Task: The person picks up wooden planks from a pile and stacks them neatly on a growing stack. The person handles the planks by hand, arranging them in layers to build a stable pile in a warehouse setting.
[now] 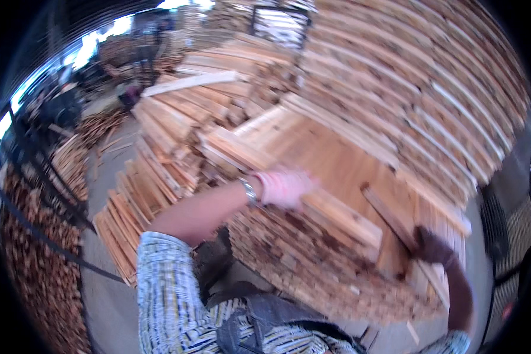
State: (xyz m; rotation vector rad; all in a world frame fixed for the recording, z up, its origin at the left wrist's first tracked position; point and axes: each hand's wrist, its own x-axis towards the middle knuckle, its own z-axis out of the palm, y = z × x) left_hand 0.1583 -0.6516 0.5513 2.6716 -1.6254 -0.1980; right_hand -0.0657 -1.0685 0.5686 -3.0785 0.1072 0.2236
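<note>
My right hand (433, 246), in a dark glove, is closed around the lower end of a narrow dark-brown wooden slat (386, 215). The slat lies slantwise over the smooth board surface (318, 144) on top of a wood stack. My left hand (286, 187), in a pale pink glove with a metal band at the wrist, is over the thick light planks (345, 218) along the stack's near edge. Its fingers look stretched out to the right, though motion blurs them. Whether that hand touches the planks I cannot tell.
Layered wood pieces (312, 265) form the stack's near side. A tall wall of stacked boards (407, 76) rises behind it at the right. Loose planks (133, 203) lean at the left, near a dark curved bar (47, 230) and a heap of wood pieces (38, 265).
</note>
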